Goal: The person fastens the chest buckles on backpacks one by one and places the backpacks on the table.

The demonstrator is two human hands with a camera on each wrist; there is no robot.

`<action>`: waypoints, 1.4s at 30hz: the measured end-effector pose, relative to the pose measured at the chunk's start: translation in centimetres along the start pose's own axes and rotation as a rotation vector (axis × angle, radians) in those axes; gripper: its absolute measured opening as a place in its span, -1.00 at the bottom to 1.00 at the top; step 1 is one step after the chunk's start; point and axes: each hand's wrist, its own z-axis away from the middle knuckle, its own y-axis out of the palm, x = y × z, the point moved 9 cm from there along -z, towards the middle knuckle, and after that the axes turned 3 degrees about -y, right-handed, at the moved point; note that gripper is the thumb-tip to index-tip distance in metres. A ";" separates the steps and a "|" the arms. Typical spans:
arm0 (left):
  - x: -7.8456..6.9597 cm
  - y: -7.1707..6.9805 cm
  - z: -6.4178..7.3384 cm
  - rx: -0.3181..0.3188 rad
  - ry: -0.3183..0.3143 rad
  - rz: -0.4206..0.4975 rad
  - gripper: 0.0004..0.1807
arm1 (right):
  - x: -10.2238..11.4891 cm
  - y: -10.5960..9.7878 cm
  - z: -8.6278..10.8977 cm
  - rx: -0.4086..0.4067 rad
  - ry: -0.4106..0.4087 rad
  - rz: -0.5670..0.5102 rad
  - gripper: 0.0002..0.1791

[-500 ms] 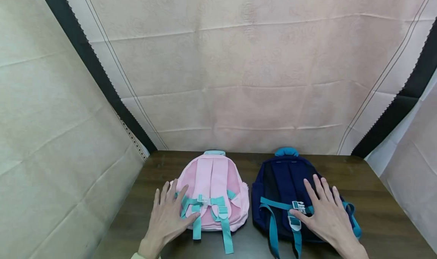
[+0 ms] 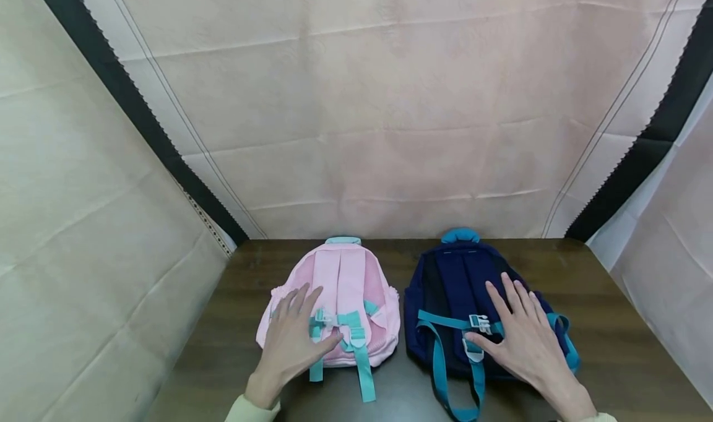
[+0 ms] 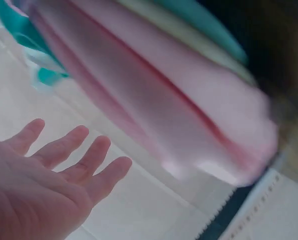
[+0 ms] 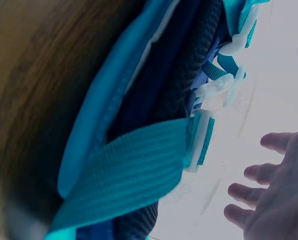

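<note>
A pink backpack (image 2: 340, 279) with turquoise straps and a pale buckle lies strap side up on the left of the table. Beside it on the right is a navy backpack (image 2: 445, 273) with blue straps and a white buckle (image 2: 480, 324). My left hand (image 2: 295, 338), fingers spread, is over the lower left of the pink one; the left wrist view has a gap between the fingers and the pink fabric (image 3: 154, 85). Over the navy backpack's right side hovers my right hand (image 2: 523, 341), fingers straight and apart from the blue strap (image 4: 134, 165) in the right wrist view. Both hold nothing.
The dark wooden table (image 2: 217, 348) ends at a pale fabric wall (image 2: 390, 131) behind the backpacks. More fabric walls (image 2: 111, 224) with black edging slope in at both sides. Loose strap ends (image 2: 364, 378) hang toward the table's near side.
My left hand has shifted right, further over the pink backpack. The right hand stays over the navy backpack, while the whole head view has moved slightly.
</note>
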 end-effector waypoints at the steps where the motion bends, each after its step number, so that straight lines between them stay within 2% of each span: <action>1: -0.6 0.1 -0.1 0.002 0.008 0.026 0.06 | 0.1 -0.1 0.0 -0.001 0.004 -0.006 0.25; 8: -5.3 0.5 -1.3 -0.007 0.106 0.139 0.00 | 0.5 -0.6 -0.1 0.025 0.035 -0.081 0.04; 13: -8.7 1.9 -2.1 0.062 0.151 0.239 -0.04 | 0.9 -0.9 0.1 0.003 0.025 -0.150 -0.17; 17: -11.0 3.4 -2.3 0.117 0.193 0.280 -0.12 | 1.0 -0.9 0.3 -0.012 0.020 -0.193 -0.33; 25: -14.3 5.7 -1.9 0.200 0.249 0.261 -0.24 | 1.9 0.3 -0.1 0.042 0.031 -0.243 -0.44; 32: -17.3 7.1 -2.7 0.183 0.340 0.231 -0.36 | 2.2 1.2 -0.6 0.080 -0.001 -0.245 -0.50; 37: -19.6 8.6 -3.2 0.213 0.406 0.185 -0.46 | 2.1 2.1 -0.8 0.114 0.006 -0.270 -0.58; 42: -21.2 9.6 -3.4 0.226 0.426 0.146 -0.52 | 2.4 2.8 -0.7 0.137 -0.003 -0.249 -0.66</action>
